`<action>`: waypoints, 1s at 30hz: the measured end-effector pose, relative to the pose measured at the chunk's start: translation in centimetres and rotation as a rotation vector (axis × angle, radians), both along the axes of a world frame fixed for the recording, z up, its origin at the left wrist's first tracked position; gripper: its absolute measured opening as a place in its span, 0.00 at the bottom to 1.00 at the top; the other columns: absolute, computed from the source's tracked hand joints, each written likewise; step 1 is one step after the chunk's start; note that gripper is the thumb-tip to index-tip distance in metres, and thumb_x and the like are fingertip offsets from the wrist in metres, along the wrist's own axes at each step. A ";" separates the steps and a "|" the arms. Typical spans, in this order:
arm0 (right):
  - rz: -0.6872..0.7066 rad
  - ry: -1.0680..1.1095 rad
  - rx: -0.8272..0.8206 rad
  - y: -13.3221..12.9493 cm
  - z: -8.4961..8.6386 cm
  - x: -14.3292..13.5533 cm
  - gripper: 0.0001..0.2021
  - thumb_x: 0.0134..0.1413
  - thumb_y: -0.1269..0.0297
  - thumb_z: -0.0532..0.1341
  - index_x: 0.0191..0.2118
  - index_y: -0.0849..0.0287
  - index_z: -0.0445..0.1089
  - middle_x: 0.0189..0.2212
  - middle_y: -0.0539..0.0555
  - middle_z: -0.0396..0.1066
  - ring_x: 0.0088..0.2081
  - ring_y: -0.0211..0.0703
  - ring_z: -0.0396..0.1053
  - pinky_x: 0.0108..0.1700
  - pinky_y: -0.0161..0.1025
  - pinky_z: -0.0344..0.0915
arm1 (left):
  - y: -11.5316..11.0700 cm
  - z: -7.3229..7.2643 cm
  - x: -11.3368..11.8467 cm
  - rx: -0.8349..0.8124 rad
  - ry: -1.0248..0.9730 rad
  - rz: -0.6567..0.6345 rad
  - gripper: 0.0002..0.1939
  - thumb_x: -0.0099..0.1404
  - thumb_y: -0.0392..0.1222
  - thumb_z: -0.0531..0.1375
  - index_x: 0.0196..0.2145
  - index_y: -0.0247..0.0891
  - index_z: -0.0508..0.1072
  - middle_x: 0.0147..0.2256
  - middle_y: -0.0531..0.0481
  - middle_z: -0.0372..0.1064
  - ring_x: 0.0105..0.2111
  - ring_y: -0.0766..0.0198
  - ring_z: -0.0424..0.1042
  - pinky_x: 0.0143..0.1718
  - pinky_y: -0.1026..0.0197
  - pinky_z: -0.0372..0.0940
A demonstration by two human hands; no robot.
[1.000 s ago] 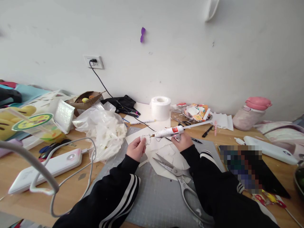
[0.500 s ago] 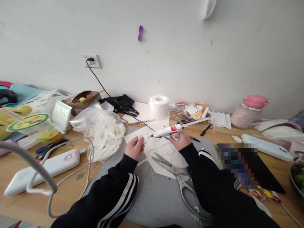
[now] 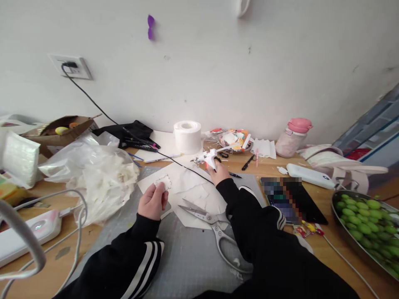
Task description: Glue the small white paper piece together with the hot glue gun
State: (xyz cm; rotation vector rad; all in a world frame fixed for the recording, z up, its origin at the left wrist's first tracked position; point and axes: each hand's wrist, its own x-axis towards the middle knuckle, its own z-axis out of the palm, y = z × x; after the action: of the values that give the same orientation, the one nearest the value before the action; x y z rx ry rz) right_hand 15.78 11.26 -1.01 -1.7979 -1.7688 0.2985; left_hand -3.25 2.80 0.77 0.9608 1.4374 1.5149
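My left hand (image 3: 153, 201) pinches a small white paper piece (image 3: 163, 181) with a dark, jagged outline, above the white paper sheets. My right hand (image 3: 220, 171) is closed on the handle of a white glue gun (image 3: 209, 159), which lies farther back, near the paper roll. The gun's nozzle points left, and a pale glue stick sticks out of its rear. Silver scissors (image 3: 212, 218) with open blades lie on paper (image 3: 199, 190) and the grey cutting mat (image 3: 193, 257), between my forearms.
A white roll (image 3: 187, 138) stands at the back. A plastic bag (image 3: 102, 178) and power bank (image 3: 37, 228) lie left. On the right are a tablet (image 3: 307, 201), a pink-lidded bottle (image 3: 293, 138) and a pan of green fruit (image 3: 363, 214). A black cord (image 3: 93, 101) crosses from the socket.
The view has turned right, bringing the green fruit into sight. My right hand has carried the glue gun back, away from the paper piece in my left hand.
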 end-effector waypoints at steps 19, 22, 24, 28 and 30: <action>-0.180 -0.328 -0.256 -7.8 5.4 7.7 0.17 0.38 0.79 0.54 0.37 0.55 0.65 0.36 0.51 0.74 0.43 0.47 0.66 0.40 0.42 0.56 | -0.5 -0.7 0.5 -0.060 0.041 -0.190 0.13 0.52 0.47 0.54 0.17 0.39 0.56 0.10 0.61 0.55 0.08 0.75 0.51 0.11 0.70 0.46; -0.284 -0.339 -0.289 -9.9 4.7 10.7 0.19 0.34 0.82 0.52 0.34 0.56 0.64 0.38 0.52 0.74 0.46 0.50 0.63 0.41 0.45 0.54 | -0.6 -0.8 0.6 -0.057 0.059 -0.251 0.13 0.52 0.48 0.53 0.18 0.39 0.57 0.10 0.61 0.55 0.09 0.75 0.51 0.11 0.70 0.46; -0.343 -0.346 -0.286 -10.6 3.8 12.1 0.20 0.34 0.82 0.51 0.35 0.54 0.64 0.40 0.50 0.73 0.47 0.49 0.62 0.41 0.45 0.53 | -0.8 -0.7 0.7 -0.045 0.064 -0.279 0.13 0.53 0.48 0.54 0.18 0.39 0.57 0.10 0.61 0.55 0.09 0.75 0.50 0.12 0.70 0.46; -0.439 -0.332 -0.269 -11.3 2.2 13.9 0.18 0.35 0.81 0.51 0.33 0.52 0.63 0.38 0.49 0.73 0.47 0.49 0.62 0.41 0.45 0.53 | -1.1 -0.5 0.9 -0.032 0.066 -0.271 0.12 0.53 0.47 0.53 0.18 0.39 0.57 0.10 0.61 0.55 0.09 0.75 0.50 0.12 0.69 0.46; -0.526 -0.328 -0.197 -11.5 1.8 14.4 0.17 0.35 0.81 0.51 0.33 0.53 0.63 0.37 0.51 0.73 0.46 0.50 0.62 0.41 0.47 0.52 | -1.1 -0.5 1.0 -0.031 0.063 -0.259 0.12 0.53 0.47 0.53 0.18 0.39 0.57 0.10 0.62 0.55 0.08 0.74 0.50 0.12 0.69 0.46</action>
State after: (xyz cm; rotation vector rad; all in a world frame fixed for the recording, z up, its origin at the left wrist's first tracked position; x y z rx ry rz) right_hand 30.19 -0.25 0.83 -2.4863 -1.4255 -0.0429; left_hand -2.26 1.73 0.27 1.1369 1.3184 1.2802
